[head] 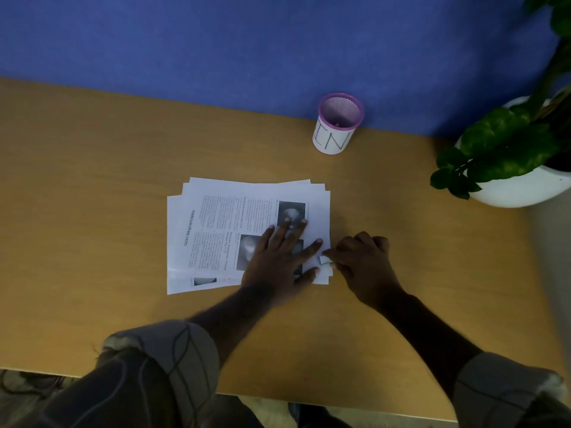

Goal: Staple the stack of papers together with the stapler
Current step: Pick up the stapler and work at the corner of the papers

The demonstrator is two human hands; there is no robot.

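A loosely fanned stack of printed papers (216, 230) lies flat in the middle of the wooden table (92, 180). My left hand (278, 257) presses down on the stack's right half with its fingers spread and straight. My right hand (361, 264) is curled beside the stack's right edge. It grips a small pale stapler (323, 260), of which only the tip shows. That tip sits at the papers' right edge, between my left thumb and forefinger. The rest of the stapler is hidden inside my fist.
A pink-rimmed mesh cup labelled "IN" (336, 128) stands behind the papers by the blue wall. A leafy plant in a white pot (519, 186) sits at the right rear. The table's near edge runs close to my sleeves.
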